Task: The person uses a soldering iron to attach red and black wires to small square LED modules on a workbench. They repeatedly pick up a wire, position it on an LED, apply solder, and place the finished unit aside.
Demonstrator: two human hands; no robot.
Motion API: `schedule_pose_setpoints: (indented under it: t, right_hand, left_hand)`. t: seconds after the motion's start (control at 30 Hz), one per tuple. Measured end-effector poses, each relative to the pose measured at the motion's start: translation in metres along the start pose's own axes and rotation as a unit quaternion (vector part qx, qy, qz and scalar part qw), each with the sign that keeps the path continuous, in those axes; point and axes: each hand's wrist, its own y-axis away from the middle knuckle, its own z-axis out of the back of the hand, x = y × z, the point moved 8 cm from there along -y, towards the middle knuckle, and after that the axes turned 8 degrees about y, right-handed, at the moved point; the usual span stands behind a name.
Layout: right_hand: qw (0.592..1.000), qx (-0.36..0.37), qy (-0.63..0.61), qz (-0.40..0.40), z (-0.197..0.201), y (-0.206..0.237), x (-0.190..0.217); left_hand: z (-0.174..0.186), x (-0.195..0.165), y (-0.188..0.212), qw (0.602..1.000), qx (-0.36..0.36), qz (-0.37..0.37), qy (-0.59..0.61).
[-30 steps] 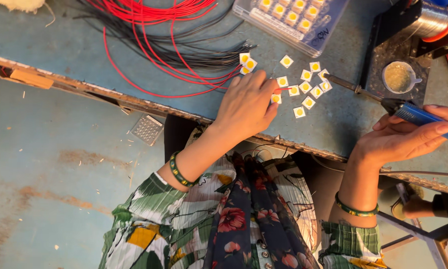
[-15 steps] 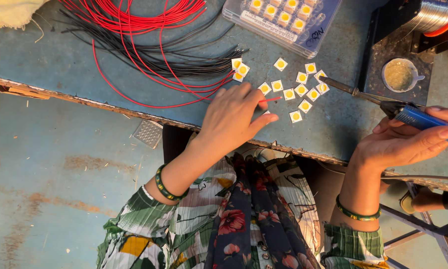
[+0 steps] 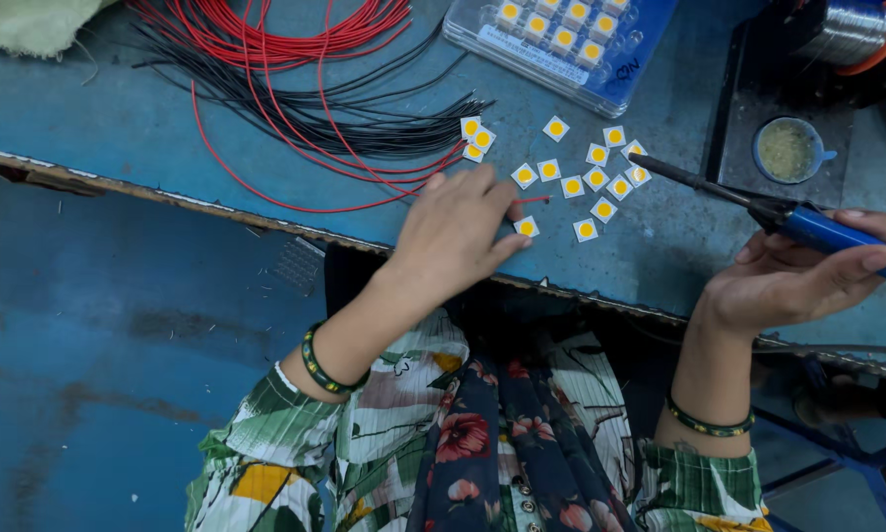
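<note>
My left hand (image 3: 455, 233) rests on the blue table (image 3: 118, 128) near its front edge, fingers pinched on the end of a red wire (image 3: 265, 197) beside several small white squares with yellow centres (image 3: 571, 177). One square (image 3: 526, 227) lies right at my fingertips. My right hand (image 3: 797, 276) grips a soldering iron with a blue handle (image 3: 827, 232). Its dark tip (image 3: 659, 166) points left toward the squares and hovers just right of them.
Bundles of red wires (image 3: 285, 39) and black wires (image 3: 295, 108) lie at the back. A clear tray of more squares (image 3: 561, 39) sits behind the loose ones. A small round cup (image 3: 787, 150) and a solder spool (image 3: 852, 34) stand on a dark plate at the right.
My left hand has slid left off the squares and now pinches a red wire end. The right hand with the iron has stayed put.
</note>
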Motion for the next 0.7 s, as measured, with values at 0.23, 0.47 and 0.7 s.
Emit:
schedule_pose_setpoints:
  t: [0.23, 0.47, 0.7]
  right_hand:
    - [1.0, -0.009, -0.023, -0.013, -0.003, -0.002, 0.003]
    - [1.0, -0.016, -0.02, -0.008, -0.001, -0.003, 0.006]
    - [0.996, -0.024, -0.088, -0.001, 0.01, -0.004, -0.004]
  left_hand:
    - [0.003, -0.009, 0.011, 0.997, -0.077, -0.012, 0.003]
    - [0.029, 0.0, 0.029, 0.985, -0.147, -0.049, 0.075]
    - [0.027, -0.006, 0.042, 0.98, -0.15, -0.08, 0.1]
